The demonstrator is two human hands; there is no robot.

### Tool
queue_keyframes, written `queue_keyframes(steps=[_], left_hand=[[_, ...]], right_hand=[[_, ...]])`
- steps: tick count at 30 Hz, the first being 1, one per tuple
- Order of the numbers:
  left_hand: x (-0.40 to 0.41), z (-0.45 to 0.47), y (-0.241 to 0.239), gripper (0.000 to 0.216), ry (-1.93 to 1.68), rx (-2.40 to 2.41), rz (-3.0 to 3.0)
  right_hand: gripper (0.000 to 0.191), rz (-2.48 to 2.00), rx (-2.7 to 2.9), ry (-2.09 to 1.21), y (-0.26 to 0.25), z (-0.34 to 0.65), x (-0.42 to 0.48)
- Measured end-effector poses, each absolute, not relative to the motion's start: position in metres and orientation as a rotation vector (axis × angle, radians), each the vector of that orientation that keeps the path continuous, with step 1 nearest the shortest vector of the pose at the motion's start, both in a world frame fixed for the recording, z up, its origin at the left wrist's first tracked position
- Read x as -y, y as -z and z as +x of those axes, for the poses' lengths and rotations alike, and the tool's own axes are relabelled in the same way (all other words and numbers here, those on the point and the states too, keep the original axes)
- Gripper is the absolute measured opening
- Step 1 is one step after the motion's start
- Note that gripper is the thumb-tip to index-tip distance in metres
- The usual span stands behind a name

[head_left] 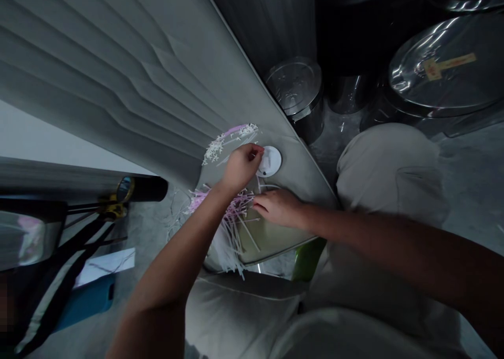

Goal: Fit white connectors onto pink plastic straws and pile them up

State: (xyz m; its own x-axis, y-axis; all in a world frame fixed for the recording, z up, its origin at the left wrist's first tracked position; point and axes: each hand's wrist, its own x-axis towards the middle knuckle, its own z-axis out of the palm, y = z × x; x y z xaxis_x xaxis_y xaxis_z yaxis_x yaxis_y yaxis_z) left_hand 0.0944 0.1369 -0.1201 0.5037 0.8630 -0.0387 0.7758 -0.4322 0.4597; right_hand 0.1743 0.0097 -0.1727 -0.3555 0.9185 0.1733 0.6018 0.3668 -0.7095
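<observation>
My left hand (241, 168) is bunched at the left rim of a round white disc (270, 161), its fingertips touching the rim. Above that hand lies a patch of small white paper bits (214, 150) with a pink strip (235, 130), on a grey fabric surface (283, 165). My right hand (279, 207) rests on a heap of long pink and white paper strips (236, 217). The heap hangs over a curved, pale, glassy sheet (271, 241). My left forearm crosses the strips' left side. Whether either hand grips anything is hidden.
Light-coloured trousers cover my knee (388, 170) and lap (240, 317). Shiny metal bins (295, 99) and a large lidded drum (441, 70) stand at the upper right. A black tube with a yellow clamp (116, 207) and black straps lie left.
</observation>
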Motion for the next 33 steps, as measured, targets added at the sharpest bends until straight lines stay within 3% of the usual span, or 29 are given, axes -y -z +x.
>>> queue_keyframes(steps=[27,33], left_hand=[[-0.125,0.067,0.102,0.018,-0.243,-1.252,2.498],[-0.120,0.072,0.103,0.016,-0.151,-0.937,2.605]], right_hand=[[0.024,-1.332,2.084,-0.772,0.171,0.175,-0.008],[0.026,-1.338,2.079,-0.772,0.171,0.174,-0.009]])
